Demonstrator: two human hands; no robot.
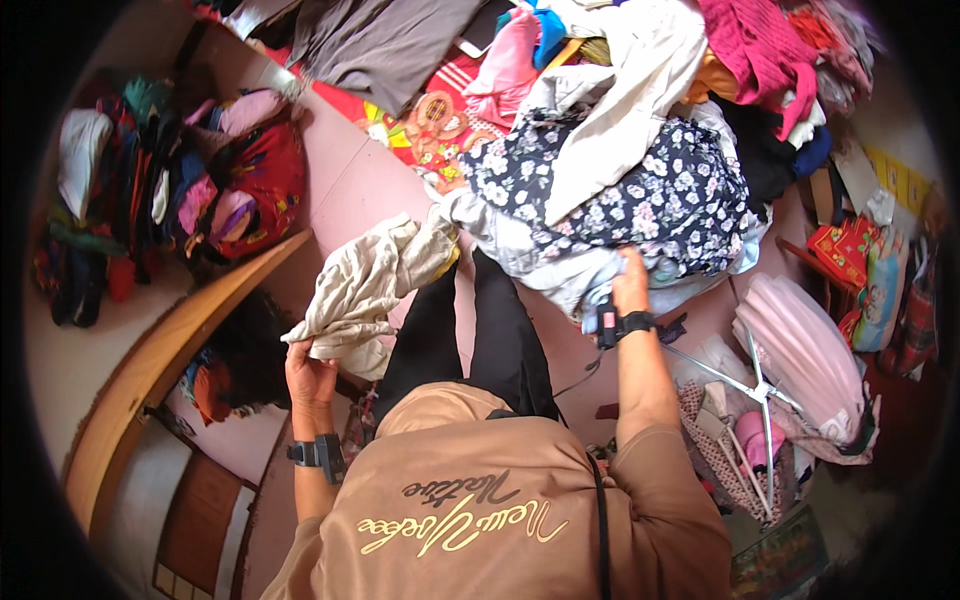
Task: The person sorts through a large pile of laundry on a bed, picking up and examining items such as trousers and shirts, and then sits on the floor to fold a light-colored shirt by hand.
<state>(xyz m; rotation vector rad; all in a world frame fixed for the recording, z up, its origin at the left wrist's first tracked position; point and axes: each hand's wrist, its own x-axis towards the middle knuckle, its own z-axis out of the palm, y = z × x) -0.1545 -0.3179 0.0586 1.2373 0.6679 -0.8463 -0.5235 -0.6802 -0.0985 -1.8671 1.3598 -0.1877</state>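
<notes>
My left hand [311, 375] grips one end of a crumpled cream cloth garment [360, 285], which stretches up and right to the edge of the clothes pile. My right hand [631, 281] rests at the near edge of the pile, against a pale grey-blue garment [581, 281]; its fingers are partly hidden, so its grip cannot be told. Above that lies a dark floral garment [652, 191], with a white garment [607, 142] draped across it. Beyond are a pink cloth [506, 67], a dark grey garment [382, 45] and a magenta knitted garment [765, 52].
A curved-looking wooden edge [187, 360] runs along the left, with heaped clothes [247, 172] beyond it. At the right stand a pale pink pleated item [802, 360], a white metal frame [761, 391] and a red patterned box [844, 251]. Pink floor tiles [345, 172] show between the heaps.
</notes>
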